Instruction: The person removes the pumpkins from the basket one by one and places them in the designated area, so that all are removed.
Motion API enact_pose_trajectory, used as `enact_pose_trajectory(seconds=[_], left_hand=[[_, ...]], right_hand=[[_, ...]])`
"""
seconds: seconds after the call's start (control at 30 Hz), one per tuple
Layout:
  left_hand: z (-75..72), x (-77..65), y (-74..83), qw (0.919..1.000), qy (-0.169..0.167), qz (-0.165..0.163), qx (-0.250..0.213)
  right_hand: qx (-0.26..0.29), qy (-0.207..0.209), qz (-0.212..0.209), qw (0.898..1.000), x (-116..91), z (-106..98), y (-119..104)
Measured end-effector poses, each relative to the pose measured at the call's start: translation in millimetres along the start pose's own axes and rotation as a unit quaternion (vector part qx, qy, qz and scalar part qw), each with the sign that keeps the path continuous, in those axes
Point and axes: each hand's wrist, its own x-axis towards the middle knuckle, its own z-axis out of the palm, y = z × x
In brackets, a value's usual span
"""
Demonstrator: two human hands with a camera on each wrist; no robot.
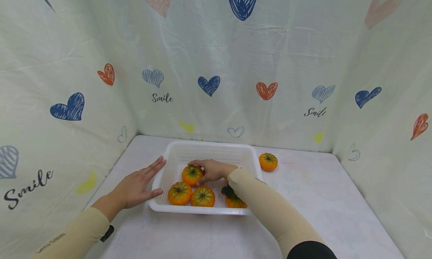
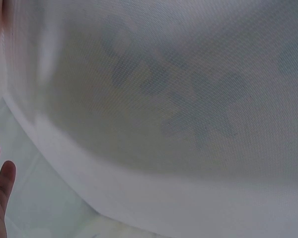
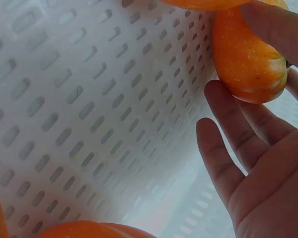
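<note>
A white perforated plastic basket (image 1: 209, 209) holds several small orange pumpkins with greenish tops. My right hand (image 1: 214, 169) reaches into it and grips one pumpkin (image 1: 191, 175), thumb on one side and fingers on the other. In the right wrist view, the same pumpkin (image 3: 248, 59) lies between thumb and fingers. Two more pumpkins, one (image 1: 179, 193) and another (image 1: 203, 196), sit just in front of it. Partly under my right wrist is a further pumpkin (image 1: 235, 201). My left hand (image 1: 136, 186), fingers straight, is at the basket's left rim; whether it touches is unclear.
One pumpkin (image 1: 268, 162) stands outside the basket, by its right back corner. Everything rests on a white-covered table (image 1: 324, 202). Heart-printed cloth (image 1: 209, 56) hangs behind and along both sides.
</note>
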Motion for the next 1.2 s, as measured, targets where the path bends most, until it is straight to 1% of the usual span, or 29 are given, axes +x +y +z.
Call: enact_pose_trajectory(seconds=[0.4, 0.57, 0.73, 0.9, 1.03, 1.13, 1.2], left_hand=[[-0.1, -0.6, 0.1, 1.0000, -0.002, -0.001, 0.003], [-1.3, -1.0, 1.1, 1.0000, 0.001, 0.002, 0.007], [-2.1, -0.1, 1.4, 1.0000, -0.001, 0.003, 0.008], [-1.2, 0.7, 0.5, 1.0000, -0.003, 0.000, 0.005], [-1.3, 0.4, 0.2, 1.0000, -0.004, -0.001, 0.003], [-2.1, 0.2, 0.6, 1.0000, -0.005, -0.002, 0.003], [-2.5, 0.0, 1.0, 1.0000, -0.005, -0.003, 0.002]], right_hand=[[-0.003, 0.004, 0.001, 1.000, 0.1, 0.8, -1.4], [-0.019, 0.003, -0.010, 1.000, -1.3, 0.6, -3.0], [-0.023, 0.008, -0.005, 1.000, -1.4, -0.6, -4.3], [-0.039, 0.021, -0.002, 0.999, -0.6, -4.2, -4.3], [-0.061, 0.036, -0.012, 0.997, -0.9, -8.7, -3.7], [-0.063, 0.049, -0.019, 0.997, -1.2, -12.3, -2.9], [-0.055, 0.055, -0.017, 0.997, -2.0, -14.0, -1.9]])
